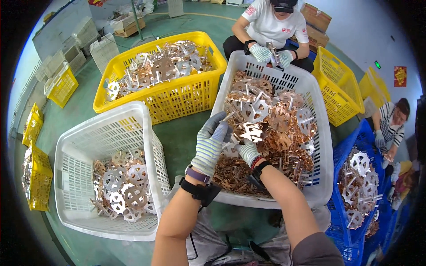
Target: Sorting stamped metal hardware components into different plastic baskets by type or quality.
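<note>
Both my hands wear striped knit gloves and are over the near left part of a white slotted basket (326,186). It holds copper-coloured and silvery stamped metal parts (282,119), with small copper scraps (239,177) at the near end. The fingers of my left hand (209,148) curl round a metal part, whose short pin (228,116) sticks out by the fingertips; the rest is hidden. Close beside it, my right hand (248,153) has its fingers bent together at a silvery piece. What they grip is not clear. A bright stamped plate (252,132) lies just beyond.
Left of me stands another white basket (66,186) with round cut-out metal plates (126,186). A full yellow basket (182,104) is beyond it. Blue crates (350,241) with plates stand at right. Across the basket a gloved co-worker (277,26) handles metal parts; others work at far right.
</note>
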